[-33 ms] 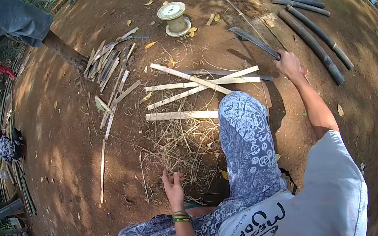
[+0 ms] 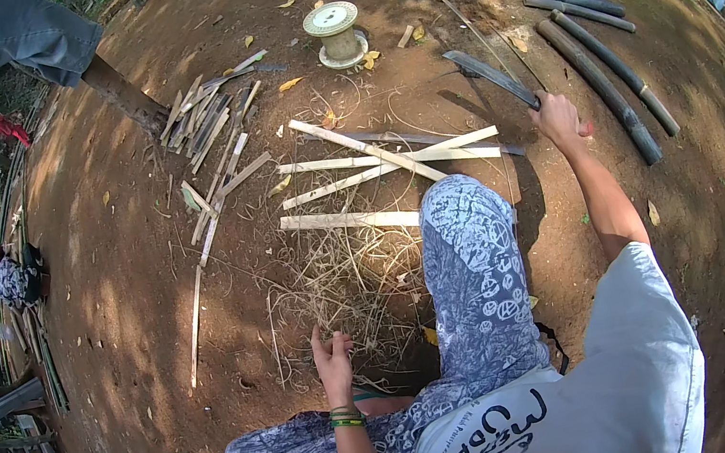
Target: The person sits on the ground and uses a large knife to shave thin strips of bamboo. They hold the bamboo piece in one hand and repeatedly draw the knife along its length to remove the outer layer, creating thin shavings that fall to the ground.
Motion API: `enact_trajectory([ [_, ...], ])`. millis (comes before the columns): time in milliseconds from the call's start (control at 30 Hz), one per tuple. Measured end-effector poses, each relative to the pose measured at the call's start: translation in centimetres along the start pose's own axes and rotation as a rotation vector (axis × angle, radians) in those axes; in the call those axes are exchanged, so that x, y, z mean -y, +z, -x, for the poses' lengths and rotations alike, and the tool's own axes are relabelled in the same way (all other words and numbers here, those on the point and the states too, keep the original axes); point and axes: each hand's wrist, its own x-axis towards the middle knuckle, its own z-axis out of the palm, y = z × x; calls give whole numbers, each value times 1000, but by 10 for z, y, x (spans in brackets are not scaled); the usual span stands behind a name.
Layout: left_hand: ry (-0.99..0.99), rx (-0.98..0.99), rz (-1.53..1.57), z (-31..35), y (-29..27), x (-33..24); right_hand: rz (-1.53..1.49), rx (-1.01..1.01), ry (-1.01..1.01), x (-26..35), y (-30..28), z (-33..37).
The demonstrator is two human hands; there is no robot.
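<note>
The right hand (image 2: pixel 559 120) grips the long knife (image 2: pixel 492 77), blade pointing up-left, away. The left hand (image 2: pixel 334 358) rests open on dry shavings (image 2: pixel 343 278).

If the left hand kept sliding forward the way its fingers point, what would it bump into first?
The left hand points up the picture, so it would probably first meet the loose pile of dry shavings right before its fingertips; the pale bamboo strips lie farther on. Depth is hard to judge.

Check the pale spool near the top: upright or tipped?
Upright. The spool stands on one flange on the dirt ground, its round top flange facing up.
</note>
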Motion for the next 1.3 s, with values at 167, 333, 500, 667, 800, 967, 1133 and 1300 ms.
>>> enact_trajectory([
  [167,-21,5,45,-6,6,19,20,-74,77,4,40,-39],
  [333,-67,68,53,-10,25,37,-288,102,117,29,113,1],
  [500,-18,86,-289,-10,29,72,-297,594,86,86,154,69],
  [667,-66,250,-514,3,39,57,-30,588,-273,121,169,119],
  [800,-60,350,-589,3,45,51,96,528,-217,135,175,118],
  [967,-21,330,-603,-1,47,55,40,344,-130,138,175,125],
  [1133,-15,365,-594,-4,50,52,17,376,-59,119,166,125],
  [1300,48,302,-492,-11,46,40,-94,357,4,106,141,109],
])
